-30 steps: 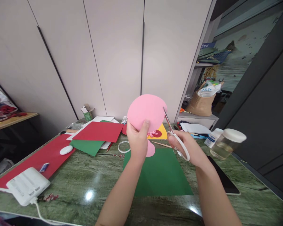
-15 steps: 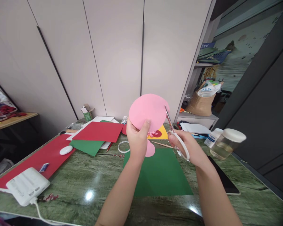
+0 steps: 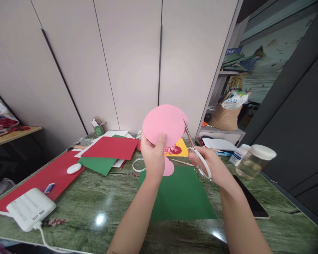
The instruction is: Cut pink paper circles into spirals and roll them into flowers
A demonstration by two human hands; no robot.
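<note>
A round piece of pink paper [image 3: 164, 121] is raised above the table, its lower edge pinched by my left hand [image 3: 153, 151] with the thumb on the near face. My right hand [image 3: 210, 160] grips white-handled scissors [image 3: 201, 160], whose blades reach up to the right edge of the pink paper. Below lies a sheet of green paper [image 3: 182, 197], with a smaller pink paper shape [image 3: 169, 167] at its far edge. Behind my hands, small pink pieces [image 3: 170, 150] lie on a yellow sheet [image 3: 184, 150] bearing a red circle.
Red paper [image 3: 111, 148] and green paper [image 3: 99, 165] are stacked left of centre. A white power bank [image 3: 31, 208] with a cable, a white oval object [image 3: 74, 168] and a tape roll [image 3: 139, 164] lie leftward. At right are a lidded jar [image 3: 255, 162] and a black tablet [image 3: 250, 197].
The pink paper has shifted slightly left with my left hand. The scissors have moved a little left along with it, their tips still at its right edge.
</note>
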